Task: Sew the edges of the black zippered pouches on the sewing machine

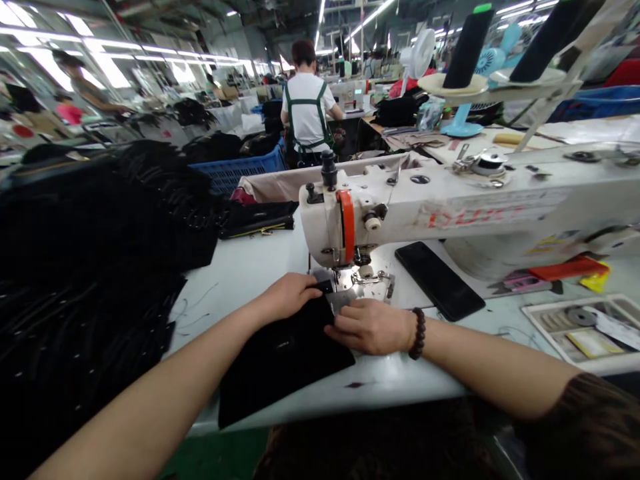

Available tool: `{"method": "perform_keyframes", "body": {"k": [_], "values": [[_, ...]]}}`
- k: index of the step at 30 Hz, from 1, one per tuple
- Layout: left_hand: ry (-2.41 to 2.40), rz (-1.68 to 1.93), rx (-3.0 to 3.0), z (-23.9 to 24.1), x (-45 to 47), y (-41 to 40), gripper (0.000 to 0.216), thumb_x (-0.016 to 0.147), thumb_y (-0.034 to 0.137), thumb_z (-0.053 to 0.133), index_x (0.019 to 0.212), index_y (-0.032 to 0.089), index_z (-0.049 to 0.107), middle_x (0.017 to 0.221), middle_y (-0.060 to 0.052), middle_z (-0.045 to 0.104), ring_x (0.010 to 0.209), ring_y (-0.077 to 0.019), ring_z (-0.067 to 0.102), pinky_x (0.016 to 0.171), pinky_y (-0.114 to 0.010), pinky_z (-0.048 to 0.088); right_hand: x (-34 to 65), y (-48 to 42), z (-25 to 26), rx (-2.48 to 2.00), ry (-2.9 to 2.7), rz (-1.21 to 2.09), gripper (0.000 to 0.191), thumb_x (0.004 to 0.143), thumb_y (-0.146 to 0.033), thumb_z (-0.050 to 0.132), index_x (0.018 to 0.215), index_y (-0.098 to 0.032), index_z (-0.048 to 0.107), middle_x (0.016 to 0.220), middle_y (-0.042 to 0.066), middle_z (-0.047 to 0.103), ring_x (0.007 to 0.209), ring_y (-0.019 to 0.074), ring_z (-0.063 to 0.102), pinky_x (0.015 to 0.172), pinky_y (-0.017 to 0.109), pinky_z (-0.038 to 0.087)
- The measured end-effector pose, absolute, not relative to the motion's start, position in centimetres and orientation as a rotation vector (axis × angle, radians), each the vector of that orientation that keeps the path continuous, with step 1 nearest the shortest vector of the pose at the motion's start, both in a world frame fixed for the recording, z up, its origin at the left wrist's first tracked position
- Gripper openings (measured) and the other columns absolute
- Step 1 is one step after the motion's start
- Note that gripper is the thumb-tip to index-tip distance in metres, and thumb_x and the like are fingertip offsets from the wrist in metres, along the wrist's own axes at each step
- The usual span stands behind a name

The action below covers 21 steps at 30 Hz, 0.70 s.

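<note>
A black fabric piece [285, 363] with a small pale mark lies on the pale sewing table [250, 263], its far corner close to the needle of a white sewing machine [400, 213]. My left hand [289, 295] rests on its upper edge, thumb and fingers closed over the cloth. At its right edge my right hand [373, 327], with a dark bead bracelet [418, 333] on the wrist, has its fingers curled and gripping the fabric. The fingertips of both hands are partly hidden. Beside the needle is a shiny metal guide [375, 277].
Heaped black pieces [100, 233] fill the left side. A black zippered pouch [260, 217] lies behind. Right of the needle are a phone [440, 280], scissors [520, 283] and a parts tray [590, 333]. Thread cones [469, 50] stand behind the machine; a co-worker [306, 100] sits ahead.
</note>
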<state>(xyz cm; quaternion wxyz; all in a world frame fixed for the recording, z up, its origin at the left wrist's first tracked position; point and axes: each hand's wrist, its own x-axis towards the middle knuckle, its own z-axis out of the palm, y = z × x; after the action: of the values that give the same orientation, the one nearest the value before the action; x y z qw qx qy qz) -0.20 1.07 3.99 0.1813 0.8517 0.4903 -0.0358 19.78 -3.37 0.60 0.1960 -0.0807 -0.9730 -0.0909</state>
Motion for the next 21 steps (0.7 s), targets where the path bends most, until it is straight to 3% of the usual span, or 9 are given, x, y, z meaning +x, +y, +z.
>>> {"method": "perform_keyframes", "body": {"k": [4,8,12,17,21], "values": [[1.519,-0.134,2.424,2.6,0.6,1.1,0.019,0.083,0.028,0.047,0.080,0.019,0.063,0.081,-0.004,0.067,0.078,-0.0209,0.061,0.065,-0.026,0.043,19.5,-3.4,-0.1,-0.326,-2.757,-0.289,0.029,0.092,-0.015,0.029,0.103,-0.008,0.056,0.090,0.009,0.060,0.061,0.0131,0.050,0.048,0.027,0.038],[1.727,-0.090,2.426,2.3,0.9,0.6,0.021,0.083,0.028,0.045,0.084,0.018,0.063,0.088,-0.009,0.065,0.083,-0.0250,0.061,0.068,-0.031,0.044,19.0,-3.1,-0.1,-0.448,-2.898,-0.241,0.031,0.091,-0.012,0.026,0.105,-0.007,0.054,0.094,0.011,0.060,0.061,0.0139,0.052,0.048,0.028,0.040],[1.888,-0.033,2.377,1.9,1.0,2.4,0.025,0.081,0.034,0.047,0.080,0.015,0.065,0.079,-0.013,0.066,0.078,-0.0301,0.062,0.066,-0.036,0.046,18.4,-2.0,0.0,-0.675,-2.977,-0.143,0.029,0.089,-0.008,0.030,0.106,-0.008,0.054,0.102,0.013,0.060,0.066,0.0148,0.056,0.053,0.028,0.044],[1.823,0.111,2.421,0.7,2.0,5.8,0.027,0.082,0.032,0.047,0.098,0.016,0.062,0.090,-0.010,0.067,0.089,-0.0259,0.061,0.076,-0.033,0.046,18.7,-1.1,0.2,-0.900,-3.013,-0.134,0.030,0.088,-0.007,0.031,0.106,-0.009,0.054,0.105,0.014,0.059,0.067,0.0165,0.059,0.051,0.028,0.045],[1.659,0.167,2.499,-0.1,2.7,6.1,0.028,0.084,0.027,0.044,0.103,0.016,0.060,0.101,-0.008,0.065,0.097,-0.0241,0.058,0.081,-0.033,0.046,19.3,-1.6,0.3,-0.801,-3.055,-0.140,0.029,0.088,-0.009,0.031,0.103,-0.007,0.056,0.102,0.015,0.059,0.069,0.0173,0.058,0.054,0.030,0.045]]}}
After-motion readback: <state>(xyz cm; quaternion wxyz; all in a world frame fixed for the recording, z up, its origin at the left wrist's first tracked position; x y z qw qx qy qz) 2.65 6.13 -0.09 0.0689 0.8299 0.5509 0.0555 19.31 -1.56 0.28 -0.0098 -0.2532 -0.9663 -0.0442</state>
